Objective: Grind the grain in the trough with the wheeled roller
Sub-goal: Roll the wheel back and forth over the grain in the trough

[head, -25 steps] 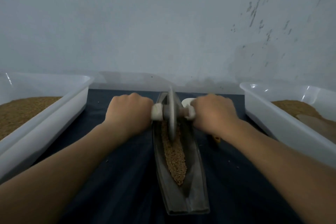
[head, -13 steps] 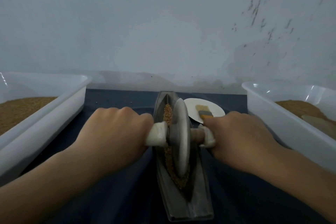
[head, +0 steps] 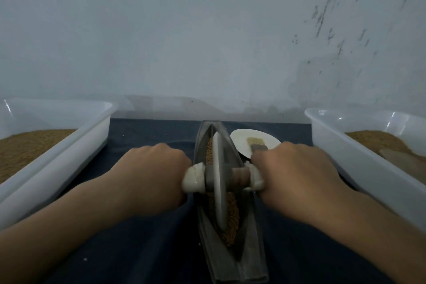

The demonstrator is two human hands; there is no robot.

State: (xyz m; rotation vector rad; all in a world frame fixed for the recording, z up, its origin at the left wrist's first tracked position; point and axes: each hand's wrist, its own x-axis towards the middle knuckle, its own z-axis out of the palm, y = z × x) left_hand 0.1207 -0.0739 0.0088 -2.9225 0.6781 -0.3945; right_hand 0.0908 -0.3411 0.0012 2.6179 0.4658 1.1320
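Dark cloth (head: pixel 143 249) under trough (head: pixel 251 258); left hand (head: pixel 149 175), right hand (head: pixel 297 175), fingers (head: pixel 181 160) tight round wheeled roller (head: pixel 219 182) handles.

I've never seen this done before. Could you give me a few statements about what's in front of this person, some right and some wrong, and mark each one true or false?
1. The left hand and the right hand each grip a handle of the wheeled roller. True.
2. The roller's wheel stands in the trough, on the grain. True.
3. A spoon lies on the white plate. False: a brush lies on it.
4. The white tub on the left is empty. False: it holds brown granular material.
5. The trough lies on a dark cloth, between that tub and the white tub on the right. True.
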